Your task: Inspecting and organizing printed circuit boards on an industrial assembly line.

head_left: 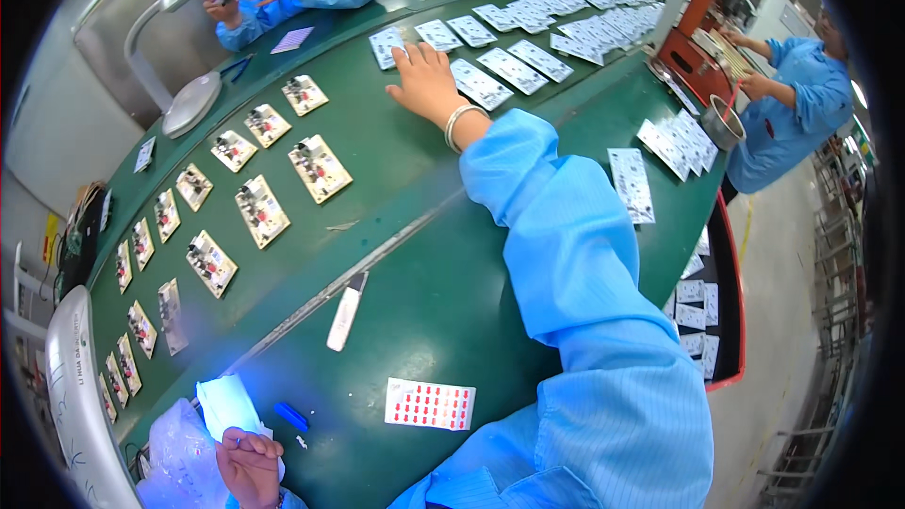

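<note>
My right arm, in a blue sleeve, reaches across the green table. My right hand (426, 83) is open, palm down, its fingers spread. Its fingertips are at the edge of a white circuit board (386, 47); whether they touch it I cannot tell. Further white boards (481, 84) lie just right of the hand. At the lower left, my left hand (251, 467) is raised with fingers loosely bent and nothing visible in them. It is nearest to a glowing white light-like object (229, 402) and a bluish plastic bag (184, 457).
Populated circuit boards (261, 210) stand in rows at left. A sticker sheet with red arrows (429, 404), a white-handled blade tool (348, 313) and a blue cap (292, 416) lie nearby. Lamps (191, 104) edge the table. Co-workers sit across and stand right, beside a metal pot (724, 123).
</note>
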### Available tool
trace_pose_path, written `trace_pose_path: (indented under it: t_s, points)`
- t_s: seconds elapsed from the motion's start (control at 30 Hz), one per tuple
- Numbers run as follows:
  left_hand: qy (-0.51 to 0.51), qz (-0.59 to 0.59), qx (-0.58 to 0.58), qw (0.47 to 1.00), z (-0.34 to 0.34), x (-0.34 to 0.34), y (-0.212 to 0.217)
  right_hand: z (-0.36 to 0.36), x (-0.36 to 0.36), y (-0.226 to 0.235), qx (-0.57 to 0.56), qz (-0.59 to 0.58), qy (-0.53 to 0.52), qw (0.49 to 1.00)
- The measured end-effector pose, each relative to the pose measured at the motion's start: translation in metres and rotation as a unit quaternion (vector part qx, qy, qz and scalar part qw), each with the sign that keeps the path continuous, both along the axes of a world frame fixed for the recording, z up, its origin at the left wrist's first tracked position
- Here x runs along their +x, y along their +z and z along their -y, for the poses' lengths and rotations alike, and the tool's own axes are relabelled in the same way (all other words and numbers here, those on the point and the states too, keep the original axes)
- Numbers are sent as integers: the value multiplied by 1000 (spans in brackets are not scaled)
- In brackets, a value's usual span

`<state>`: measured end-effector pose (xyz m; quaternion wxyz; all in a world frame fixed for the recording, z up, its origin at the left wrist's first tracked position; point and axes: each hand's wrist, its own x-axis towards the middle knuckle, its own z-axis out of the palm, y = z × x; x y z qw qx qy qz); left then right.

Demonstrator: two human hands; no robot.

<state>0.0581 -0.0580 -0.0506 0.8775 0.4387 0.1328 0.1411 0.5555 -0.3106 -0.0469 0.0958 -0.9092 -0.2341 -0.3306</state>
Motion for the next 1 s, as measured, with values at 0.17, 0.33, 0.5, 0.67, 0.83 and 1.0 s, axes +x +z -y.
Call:
trace_pose_path:
  t_s: [0.17,0.33,0.5,0.67,0.83,1.0]
  points:
    - [30,-12,-27,999,7,6,5,-47,52,-11,8,-103,-87,991]
    - [36,-29,-11,999,8,8,3,-52,96,-28,80,-97,-164,978]
    - [69,-116,362,922,13,3,2,-89,23,-8,269,-90,217,934]
    - [138,-47,625,767,17,-2,13,-118,-176,35,146,-93,608,775]
    - [282,-22,724,629,-8,-6,28,-160,-269,47,96,-47,780,617]
    - [293,-84,749,588,-10,-26,56,-182,-299,53,123,-59,820,556]
